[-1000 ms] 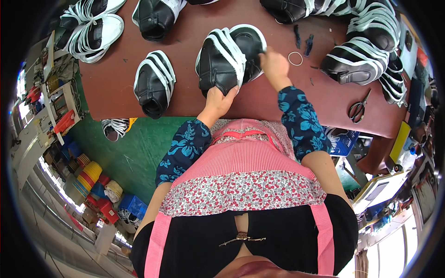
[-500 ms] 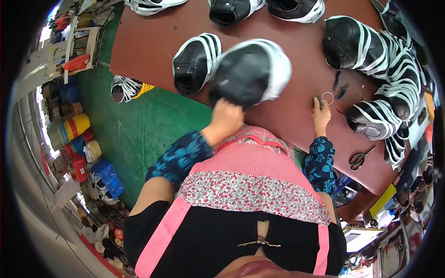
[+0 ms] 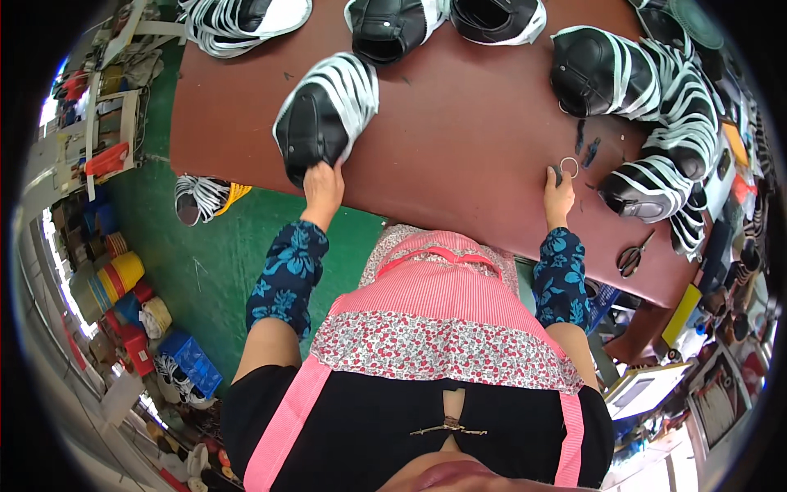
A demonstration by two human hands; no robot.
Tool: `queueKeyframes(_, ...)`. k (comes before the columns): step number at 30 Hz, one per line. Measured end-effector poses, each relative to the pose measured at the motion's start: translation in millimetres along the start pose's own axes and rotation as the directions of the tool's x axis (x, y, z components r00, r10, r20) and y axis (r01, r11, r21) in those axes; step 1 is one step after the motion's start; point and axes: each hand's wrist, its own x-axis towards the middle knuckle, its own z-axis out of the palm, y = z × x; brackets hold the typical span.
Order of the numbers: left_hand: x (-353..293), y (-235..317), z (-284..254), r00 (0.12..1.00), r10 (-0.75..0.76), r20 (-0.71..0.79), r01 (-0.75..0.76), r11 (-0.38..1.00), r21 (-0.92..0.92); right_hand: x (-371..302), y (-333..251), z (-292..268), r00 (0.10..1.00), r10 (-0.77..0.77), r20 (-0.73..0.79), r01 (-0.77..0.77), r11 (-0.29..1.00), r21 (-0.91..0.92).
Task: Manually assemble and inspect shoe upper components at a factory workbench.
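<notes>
At the table's near edge, left of middle, lies a stack of nested black shoe uppers with white edging [image 3: 316, 123]. My left hand [image 3: 323, 193] is closed on the near end of the topmost shoe upper. My right hand [image 3: 559, 199] rests on the reddish-brown table [image 3: 459, 139] to the right. Its fingers are closed round a small dark tool with a pale ring [image 3: 568, 167]; the fingers hide most of it, so its kind is unclear. Dark scraps [image 3: 590, 152] lie just beyond that hand.
More uppers [image 3: 602, 74] curve in a long stack down the table's right side. Other uppers [image 3: 393, 29] line the far edge. Black-handled scissors [image 3: 631, 258] lie near the right corner. Below the left edge, a bundle of uppers [image 3: 209, 199] sits above the green floor [image 3: 197, 262].
My left hand has carried a shoe upper leftward and set it over the upper at the table's edge. My right hand still holds the small tool in the same place on the table.
</notes>
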Motion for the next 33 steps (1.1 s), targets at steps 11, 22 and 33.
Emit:
queueKeyframes(11,82.4,0.1,-5.2,0.942,-0.286,-0.173,0.187,0.880,-0.437,8.7,1.4,-6.1,1.000,-0.002,0.017,0.002,1.000,0.006)
queueKeyframes(22,83.5,40.2,13.3,0.895,-0.436,-0.098,0.349,0.818,-0.456,44.5,28.0,-28.9,0.963,-0.041,0.266,-0.050,0.945,0.324)
queueKeyframes(33,159.0,259.4,-29.6,0.952,0.061,0.301,-0.040,0.996,-0.075,134.4,16.2,-65.9,0.991,0.075,0.114,-0.134,0.695,0.707)
